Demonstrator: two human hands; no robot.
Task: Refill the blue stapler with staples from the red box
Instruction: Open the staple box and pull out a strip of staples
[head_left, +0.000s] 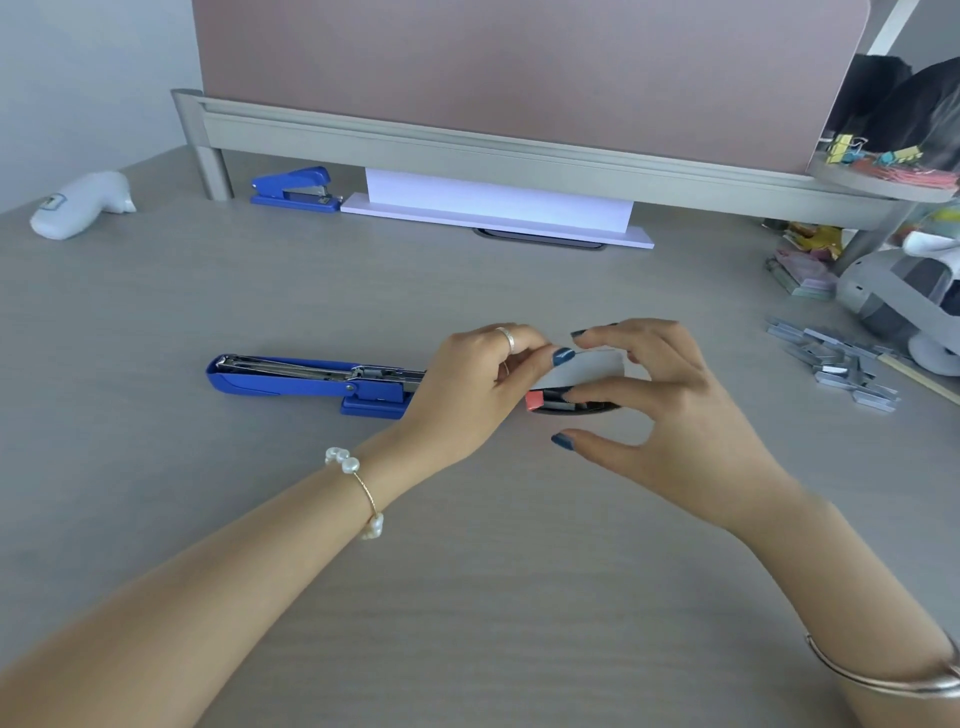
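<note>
Stapler first, far left of the action: long blue plastic-and-metal stapler (311, 379) is lying flat on the grey wood-grain desk (467, 597), hinged wide open, shiny staple channel facing up. Long axis is running left-right; lid tip is pointing left, base end w/ the hinge is sitting just beside the left hand (467, 395). Prob. light but rigid; sprung metal rail inside could snap back, so best gripped by the blue sides near the hinge, not the rail.

Centre: both hands are working together on the small red cardboard staple box (543, 401), held just above the desk. Left fingertips are pinching its white inner flap (587, 369); right hand (670, 410) is cupping the box from the right, thumb under, fingers over. Box looks thin, crushable, so a light pinch at the edges. Its long axis is also left-right, red end pointing left.

Right: loose grey staple strips (836, 364) are lying scattered, brittle & easy to break.
</note>
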